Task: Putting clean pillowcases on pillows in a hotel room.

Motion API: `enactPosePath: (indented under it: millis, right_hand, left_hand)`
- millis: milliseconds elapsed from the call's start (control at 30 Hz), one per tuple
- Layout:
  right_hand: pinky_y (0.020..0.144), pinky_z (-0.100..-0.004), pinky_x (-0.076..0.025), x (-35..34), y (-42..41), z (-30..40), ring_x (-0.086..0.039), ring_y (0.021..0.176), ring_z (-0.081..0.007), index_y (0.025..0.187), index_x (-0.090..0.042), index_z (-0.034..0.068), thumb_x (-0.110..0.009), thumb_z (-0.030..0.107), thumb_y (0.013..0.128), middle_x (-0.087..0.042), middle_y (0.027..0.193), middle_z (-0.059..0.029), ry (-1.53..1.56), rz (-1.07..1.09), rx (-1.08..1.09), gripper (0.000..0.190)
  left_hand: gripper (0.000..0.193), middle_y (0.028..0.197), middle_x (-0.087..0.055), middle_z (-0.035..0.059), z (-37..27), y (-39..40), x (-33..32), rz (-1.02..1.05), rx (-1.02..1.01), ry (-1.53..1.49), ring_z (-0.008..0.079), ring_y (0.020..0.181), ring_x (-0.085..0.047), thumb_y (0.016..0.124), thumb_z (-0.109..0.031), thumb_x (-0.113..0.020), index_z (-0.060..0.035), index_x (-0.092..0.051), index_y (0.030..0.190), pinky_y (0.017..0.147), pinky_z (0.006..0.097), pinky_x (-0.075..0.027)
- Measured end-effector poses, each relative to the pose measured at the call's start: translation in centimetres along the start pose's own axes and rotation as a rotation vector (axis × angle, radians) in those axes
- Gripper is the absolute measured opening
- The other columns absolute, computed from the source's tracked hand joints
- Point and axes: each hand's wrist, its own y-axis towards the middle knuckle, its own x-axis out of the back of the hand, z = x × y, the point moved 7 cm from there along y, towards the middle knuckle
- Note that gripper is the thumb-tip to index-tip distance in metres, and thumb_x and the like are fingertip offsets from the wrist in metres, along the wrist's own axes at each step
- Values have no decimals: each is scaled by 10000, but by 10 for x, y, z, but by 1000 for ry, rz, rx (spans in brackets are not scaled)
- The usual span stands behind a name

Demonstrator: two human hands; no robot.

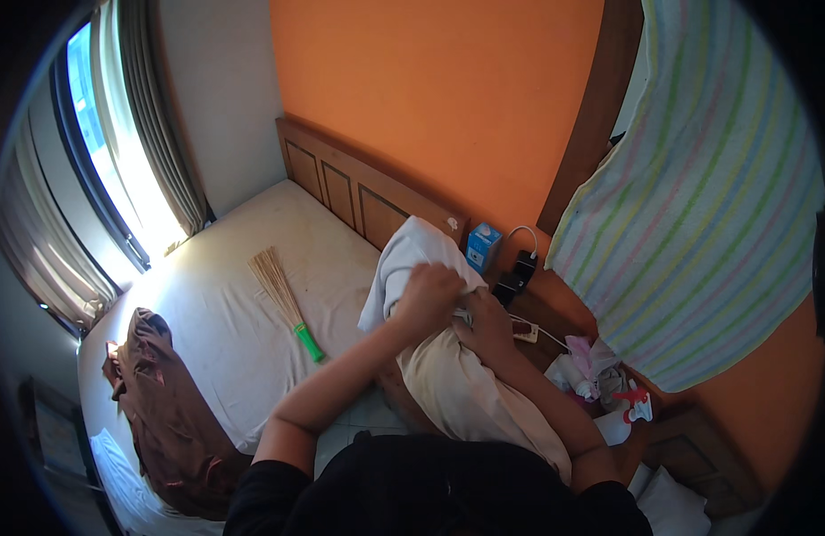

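Observation:
Close in front of my body, my left hand (429, 298) and my right hand (487, 328) meet at a bunched edge of fabric. Above them bulges a white cloth-covered bundle (412, 244), which looks like the end of a pillow. A cream fabric piece (446, 382), probably a pillowcase or the pillow's body, hangs below toward my waist. The fingers of both hands pinch where the two fabrics join. My left hand partly hides that join, so I cannot tell which fabric lies inside.
A bed with a pale sheet (211, 355) holds a stick broom with a green handle (309, 343) and a brown cloth-covered bundle (171, 415). At right, a wooden bedside table (553, 305) carries a blue box (483, 246), chargers and a spray bottle (617, 425). A striped towel (694, 221) hangs nearby.

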Motion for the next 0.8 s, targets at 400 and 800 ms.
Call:
enactPosePath:
  millis: [400, 800]
  right_hand:
    - [549, -277, -403, -14, 15, -44, -498, 574, -172, 930, -507, 63, -667, 127, 694, -458, 647, -47, 298, -63, -223, 292]
    - [649, -286, -452, -44, 61, -36, -540, 711, -140, 1038, -551, 33, -548, 83, 821, -554, 842, -57, 266, 41, 229, 223]
  left_hand:
    - [126, 769, -550, 137, -8, -65, -5, -179, 141, -308, 331, 750, -533, 711, -22, -539, -9, -554, 835, 699, 393, -402]
    - [327, 1108, -473, 106, 37, -31, 22, -240, 348, -148, 313, 1110, -404, 707, -189, -640, -79, -534, 996, 928, 420, -286]
